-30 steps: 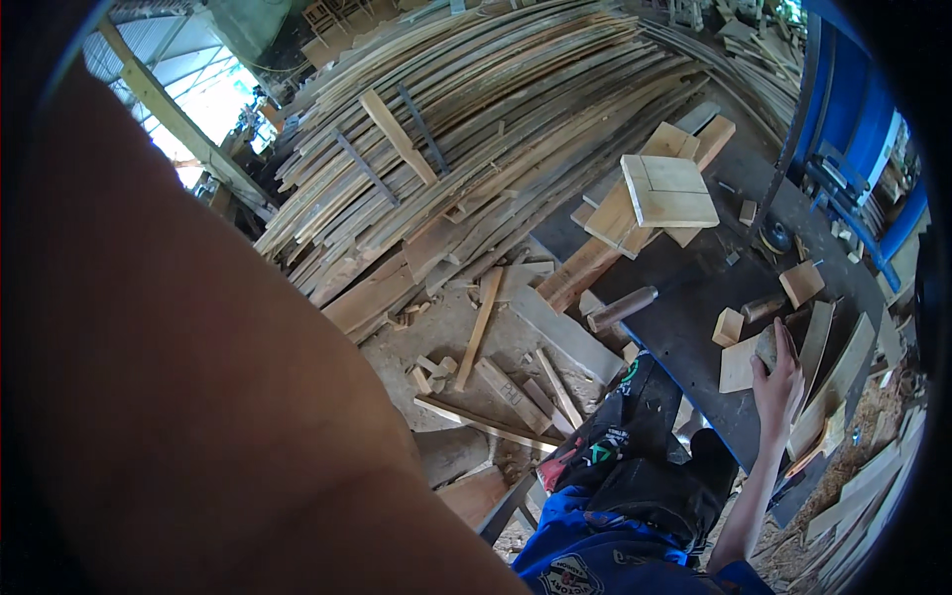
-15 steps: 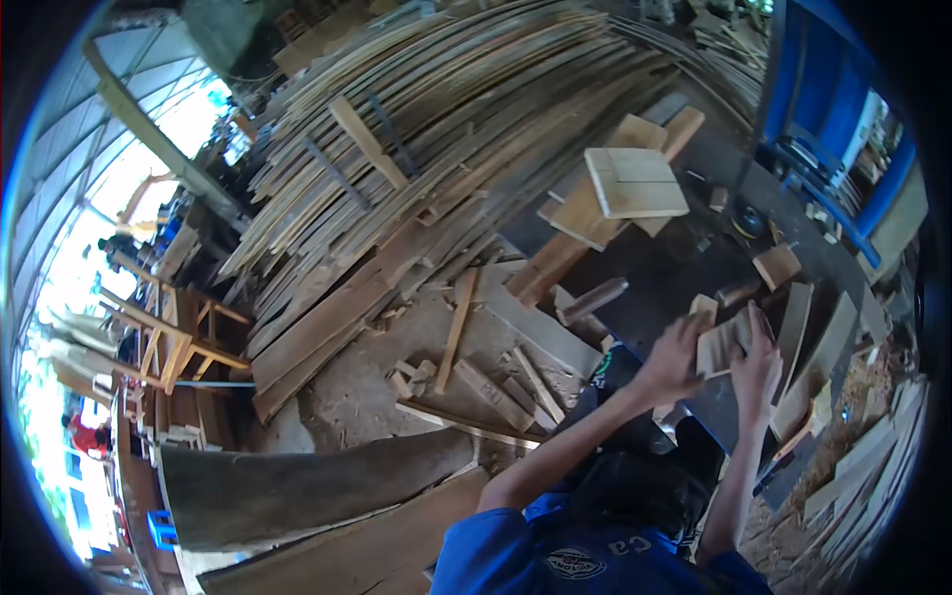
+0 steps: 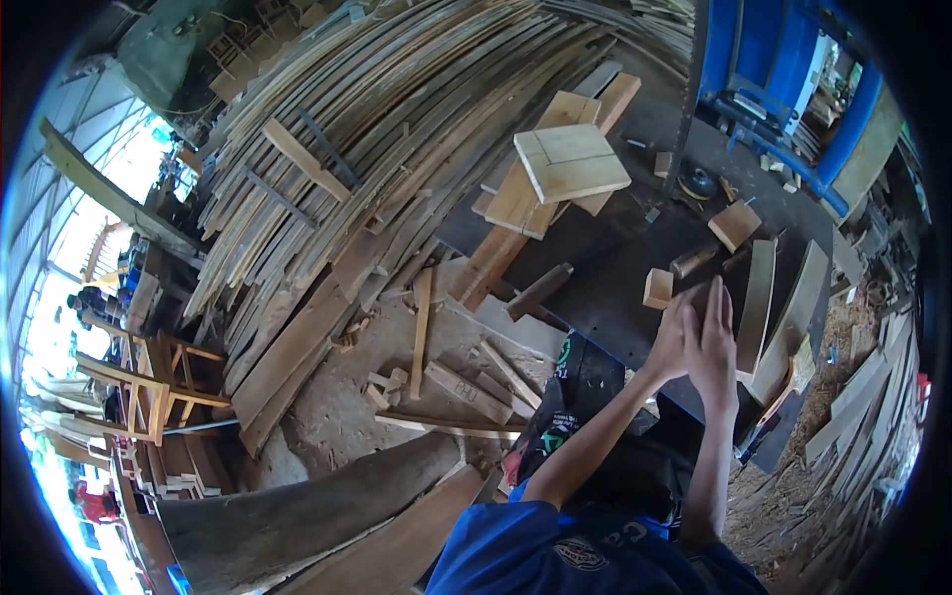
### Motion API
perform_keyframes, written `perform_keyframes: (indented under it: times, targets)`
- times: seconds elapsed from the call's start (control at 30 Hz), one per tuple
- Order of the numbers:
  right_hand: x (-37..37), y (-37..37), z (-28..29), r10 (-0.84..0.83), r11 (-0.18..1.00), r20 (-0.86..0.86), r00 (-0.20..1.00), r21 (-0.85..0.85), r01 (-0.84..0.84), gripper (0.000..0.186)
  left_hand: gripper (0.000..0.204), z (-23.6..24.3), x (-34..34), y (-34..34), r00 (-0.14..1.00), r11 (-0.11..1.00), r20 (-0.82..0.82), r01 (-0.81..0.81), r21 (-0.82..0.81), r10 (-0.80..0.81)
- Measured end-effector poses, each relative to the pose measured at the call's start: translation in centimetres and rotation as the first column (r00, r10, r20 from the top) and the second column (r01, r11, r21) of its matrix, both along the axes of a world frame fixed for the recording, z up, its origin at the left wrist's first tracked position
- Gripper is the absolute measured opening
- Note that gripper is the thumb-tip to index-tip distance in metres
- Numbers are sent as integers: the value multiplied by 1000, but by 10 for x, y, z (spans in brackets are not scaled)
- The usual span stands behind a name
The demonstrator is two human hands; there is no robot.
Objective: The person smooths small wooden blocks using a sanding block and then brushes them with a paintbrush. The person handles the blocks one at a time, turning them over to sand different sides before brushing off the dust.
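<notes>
My left hand (image 3: pixel 670 345) and my right hand (image 3: pixel 712 359) are close together above the near part of a dark worktable (image 3: pixel 613 297). A wooden block (image 3: pixel 700 296) is pressed between them, its brown face mostly covered by the fingers. Just beyond the left fingertips stands a small pale wooden block (image 3: pixel 656 289). A dark cylinder (image 3: pixel 694 260) and another squarish wooden block (image 3: pixel 735 226) lie farther off on the table. To the right of my right hand are two long curved wood pieces, the nearer one (image 3: pixel 758 307) closest to it.
A pale square board (image 3: pixel 571 163) rests on stacked planks at the table's far left. An upright saw blade (image 3: pixel 686 104) stands beside a blue machine (image 3: pixel 783 109). Long boards (image 3: pixel 397 129) pile up at far left; offcuts (image 3: pixel 466 392) litter the floor.
The wooden block has turned between my hands, so its broad face shows less. My hands have come closer together. The whole view has shifted, with the table things now farther left.
</notes>
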State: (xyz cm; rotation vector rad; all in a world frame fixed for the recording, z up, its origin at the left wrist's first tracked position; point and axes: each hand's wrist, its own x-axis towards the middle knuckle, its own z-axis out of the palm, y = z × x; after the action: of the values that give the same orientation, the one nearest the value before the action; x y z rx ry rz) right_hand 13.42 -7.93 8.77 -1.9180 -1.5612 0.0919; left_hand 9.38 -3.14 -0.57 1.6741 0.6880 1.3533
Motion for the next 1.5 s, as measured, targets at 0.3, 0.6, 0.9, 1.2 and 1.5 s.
perform_keyframes:
  times: [0.3,0.6,0.9,1.2,1.5]
  targets:
    - [-29,36,5,59,983,177,982,-183,-26,59,63,13,-16,6,995,1000,95,2,-22,0]
    - [-28,42,1,-28,996,158,987,-80,41,55,61,14,-17,9,981,978,1,193,-76,-194]
    - [-30,15,5,-55,982,126,991,-175,76,59,59,6,-22,8,962,955,23,271,-122,-271]
    - [-21,2,-4,31,986,208,978,-165,4,52,65,31,-15,25,929,948,-211,275,-162,-305]
    - [-5,20,-3,166,936,477,863,-352,15,53,74,25,-20,10,970,992,228,101,-71,-82]
